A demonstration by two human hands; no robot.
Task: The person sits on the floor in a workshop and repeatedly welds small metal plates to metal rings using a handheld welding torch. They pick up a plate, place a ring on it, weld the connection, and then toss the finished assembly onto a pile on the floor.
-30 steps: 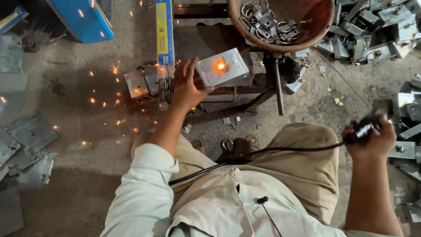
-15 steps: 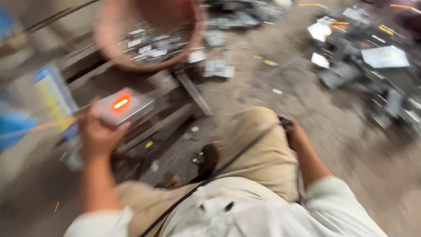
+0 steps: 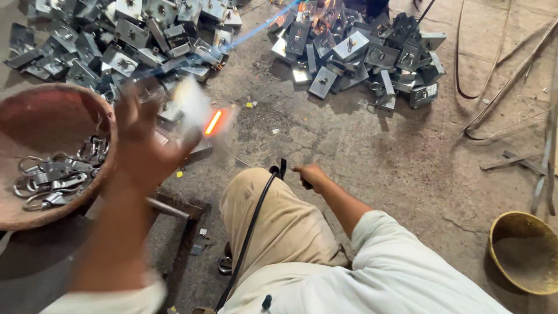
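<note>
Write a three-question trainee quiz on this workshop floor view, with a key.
1. True or false: the left hand holds a metal piece with a glowing orange spot.
2. What fills the rusty bowl at left? A) metal rings and clips B) sand C) water
3. Fill in: a black ______ runs over the knee toward the right hand.

Key: 1 true; 2 A; 3 cable.
</note>
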